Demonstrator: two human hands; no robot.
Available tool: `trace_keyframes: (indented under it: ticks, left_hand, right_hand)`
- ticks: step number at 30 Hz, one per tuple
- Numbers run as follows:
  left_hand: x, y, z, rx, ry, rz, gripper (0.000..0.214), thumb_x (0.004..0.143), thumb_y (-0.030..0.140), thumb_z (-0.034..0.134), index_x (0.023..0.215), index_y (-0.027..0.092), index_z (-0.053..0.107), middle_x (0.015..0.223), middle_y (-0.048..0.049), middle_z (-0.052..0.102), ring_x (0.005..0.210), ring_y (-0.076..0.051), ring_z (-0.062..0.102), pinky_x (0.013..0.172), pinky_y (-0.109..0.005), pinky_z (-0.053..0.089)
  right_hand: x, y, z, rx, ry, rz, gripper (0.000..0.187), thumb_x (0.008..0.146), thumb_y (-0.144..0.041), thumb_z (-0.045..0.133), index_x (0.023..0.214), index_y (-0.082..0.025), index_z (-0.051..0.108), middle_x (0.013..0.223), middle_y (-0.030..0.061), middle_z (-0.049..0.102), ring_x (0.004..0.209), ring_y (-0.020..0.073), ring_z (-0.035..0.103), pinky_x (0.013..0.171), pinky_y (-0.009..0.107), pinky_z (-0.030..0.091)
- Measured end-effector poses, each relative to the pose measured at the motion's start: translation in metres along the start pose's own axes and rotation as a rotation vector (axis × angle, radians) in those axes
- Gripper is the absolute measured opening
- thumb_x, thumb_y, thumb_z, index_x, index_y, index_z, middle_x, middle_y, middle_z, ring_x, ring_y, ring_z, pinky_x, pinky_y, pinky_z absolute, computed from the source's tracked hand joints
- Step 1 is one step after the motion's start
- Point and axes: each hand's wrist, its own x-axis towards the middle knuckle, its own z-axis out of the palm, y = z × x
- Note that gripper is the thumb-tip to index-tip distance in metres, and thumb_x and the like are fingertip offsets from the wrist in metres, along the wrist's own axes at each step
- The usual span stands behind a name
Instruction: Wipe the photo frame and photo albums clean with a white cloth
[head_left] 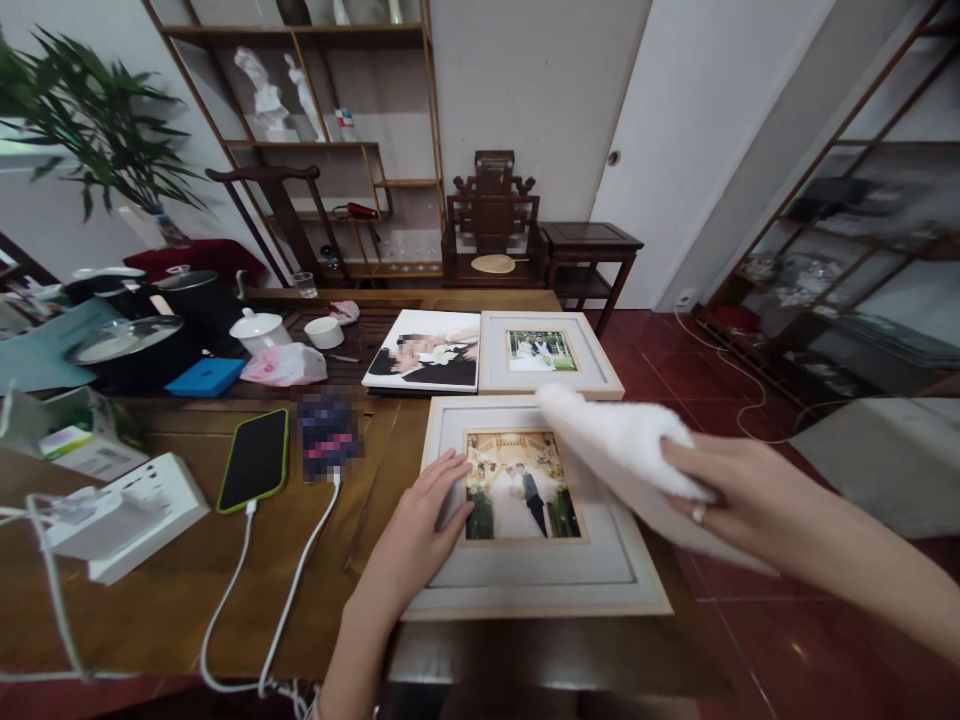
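A framed wedding photo point(517, 590) with a wide white mat and pale wooden edge lies flat at the table's near right side. My left hand point(427, 520) rests on its left part, fingers stretched out and touching the frame. In my right hand point(720, 490) is a bunched white cloth point(630, 440), gripped between fingers and thumb. The cloth is a little blurred and covers the frame's upper right corner; whether it touches the surface I cannot tell. Just behind lie a smaller framed photo point(600, 365) and a white photo album point(427, 345), side by side.
Left on the wooden table point(150, 630) are a green-cased phone point(256, 460), a power strip point(124, 515), charging cables, a blue box point(205, 377) and a lidded pan point(131, 345). A carved chair point(491, 220) and side table point(589, 240) stand beyond. The table's right edge drops to red floor tiles.
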Motion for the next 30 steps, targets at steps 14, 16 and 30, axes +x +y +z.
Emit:
trace_keyframes:
  ticks: [14, 16, 30]
  left_hand:
    - [0.002, 0.003, -0.001, -0.001, 0.021, -0.021, 0.034, 0.086, 0.022, 0.05, 0.121, 0.023, 0.052, 0.134, -0.0087, 0.05, 0.128, -0.021, 0.042, 0.107, -0.042, 0.034]
    - [0.003, 0.003, -0.001, -0.002, 0.026, -0.025, 0.034, 0.086, 0.022, 0.05, 0.12, 0.022, 0.052, 0.133, -0.0089, 0.051, 0.128, -0.021, 0.043, 0.107, -0.042, 0.034]
    - [0.001, 0.005, -0.003, 0.058, 0.082, -0.074, 0.035, 0.085, 0.025, 0.052, 0.12, 0.022, 0.053, 0.144, -0.0094, 0.036, 0.133, -0.024, 0.034, 0.108, -0.041, 0.031]
  right_hand:
    - [0.037, -0.002, 0.091, -0.188, -0.094, -0.113, 0.059, 0.06, 0.007, 0.041, 0.11, -0.014, 0.062, 0.14, 0.0139, 0.04, 0.133, 0.037, 0.023, 0.101, 0.065, 0.02]
    - [0.029, -0.012, 0.082, -0.153, -0.171, -0.102, 0.059, 0.061, 0.006, 0.042, 0.113, -0.015, 0.062, 0.14, 0.0133, 0.041, 0.133, 0.0371, 0.023, 0.103, 0.063, 0.021]
    - [-0.034, -0.064, 0.017, 0.305, -0.555, -0.033, 0.067, 0.056, 0.001, 0.042, 0.111, -0.031, 0.063, 0.139, -0.0004, 0.044, 0.13, 0.0286, 0.034, 0.101, 0.046, 0.038]
